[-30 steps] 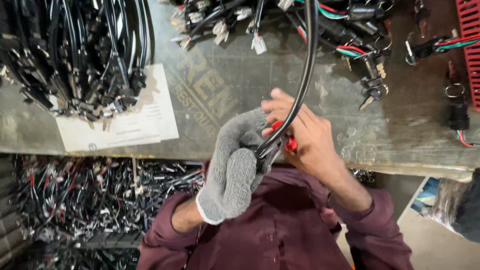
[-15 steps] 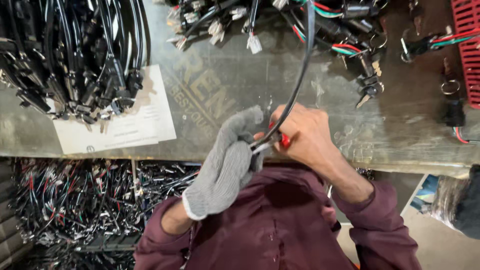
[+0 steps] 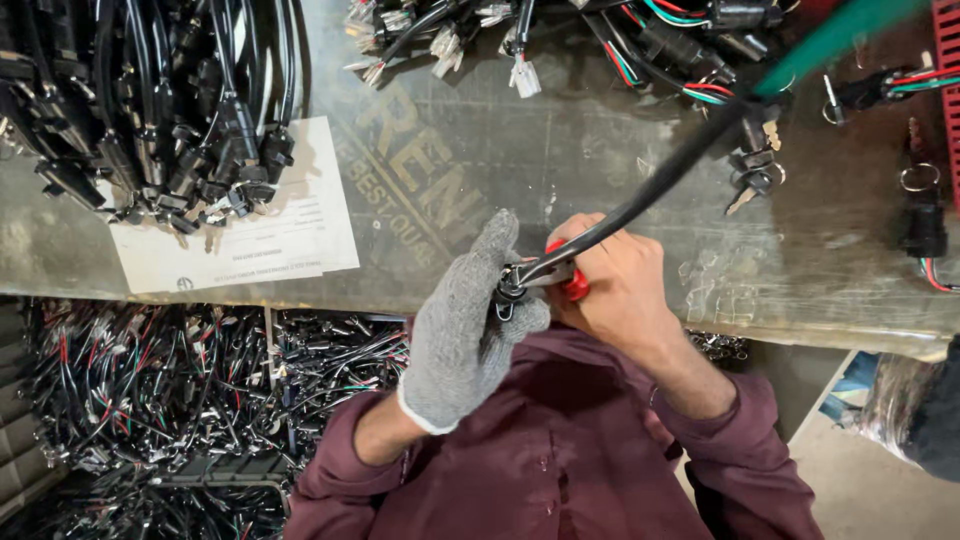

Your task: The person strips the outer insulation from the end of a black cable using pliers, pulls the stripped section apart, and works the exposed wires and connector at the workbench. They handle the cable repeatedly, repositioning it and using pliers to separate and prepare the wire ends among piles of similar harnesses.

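My left hand (image 3: 465, 330), in a grey knit glove, pinches the end of a thick black cable (image 3: 660, 190) at a small metal fitting (image 3: 510, 288). My bare right hand (image 3: 620, 290) is closed around a red-handled hand tool (image 3: 574, 286) whose metal jaws meet that cable end. The cable runs from my hands up to the right, over the table, and turns green near the frame's top edge. Both hands hover at the worn metal table's (image 3: 450, 170) front edge, above my maroon shirt.
A bundle of black wire harnesses (image 3: 150, 110) lies at the left on a white printed sheet (image 3: 250, 240). White-plug wires (image 3: 520, 70), keyed lock sets (image 3: 750, 175) and a red crate (image 3: 945, 80) sit at the back. A bin of loose wires (image 3: 180, 400) is below left.
The black cable has swung from nearly upright to leaning far right. Both hands stayed joined at its end and shifted slightly forward over the table edge.
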A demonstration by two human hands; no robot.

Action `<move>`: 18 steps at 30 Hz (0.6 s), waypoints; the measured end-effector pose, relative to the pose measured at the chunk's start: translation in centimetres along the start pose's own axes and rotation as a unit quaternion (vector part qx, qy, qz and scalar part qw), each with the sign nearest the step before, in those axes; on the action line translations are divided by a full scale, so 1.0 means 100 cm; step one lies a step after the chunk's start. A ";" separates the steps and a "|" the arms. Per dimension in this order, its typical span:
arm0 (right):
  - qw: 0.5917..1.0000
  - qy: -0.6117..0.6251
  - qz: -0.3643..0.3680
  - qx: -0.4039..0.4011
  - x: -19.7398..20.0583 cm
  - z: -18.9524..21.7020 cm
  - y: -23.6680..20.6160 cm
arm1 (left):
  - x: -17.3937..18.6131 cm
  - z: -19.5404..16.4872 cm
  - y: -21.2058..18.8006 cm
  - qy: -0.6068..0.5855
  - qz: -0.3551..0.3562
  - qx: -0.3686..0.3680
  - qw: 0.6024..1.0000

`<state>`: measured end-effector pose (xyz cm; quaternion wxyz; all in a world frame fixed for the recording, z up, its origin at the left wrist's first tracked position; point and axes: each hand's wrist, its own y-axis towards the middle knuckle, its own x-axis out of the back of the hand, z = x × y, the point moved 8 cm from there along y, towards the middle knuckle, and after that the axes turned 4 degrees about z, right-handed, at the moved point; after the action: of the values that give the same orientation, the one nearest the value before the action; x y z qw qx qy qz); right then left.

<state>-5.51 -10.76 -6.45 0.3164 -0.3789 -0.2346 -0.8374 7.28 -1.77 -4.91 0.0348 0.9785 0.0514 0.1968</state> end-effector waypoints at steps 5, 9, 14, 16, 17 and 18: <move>0.996 -0.076 0.006 -0.037 0.008 -0.006 -0.014 | -0.001 -0.013 0.002 0.103 -0.009 -0.032 0.994; 0.982 -0.129 0.070 -0.119 -0.001 -0.020 -0.019 | -0.003 -0.012 0.002 0.244 -0.031 -0.024 0.969; 0.992 -0.076 0.011 -0.102 -0.003 -0.010 -0.020 | -0.008 -0.011 0.006 0.323 -0.031 -0.039 0.945; 0.992 -0.001 0.041 -0.116 -0.011 -0.009 -0.023 | -0.008 -0.013 0.010 0.321 -0.013 -0.035 0.946; 0.990 0.035 0.056 -0.122 -0.014 -0.008 -0.024 | -0.007 -0.014 0.013 0.300 0.004 -0.028 0.953; 0.991 0.006 0.051 -0.123 -0.014 -0.009 -0.024 | -0.006 -0.015 0.016 0.278 0.024 -0.022 0.960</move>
<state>-6.89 -9.20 -8.47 0.3115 -0.4211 -0.1084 -0.8449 6.29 -3.34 -3.64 0.0358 0.8852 0.0314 0.4627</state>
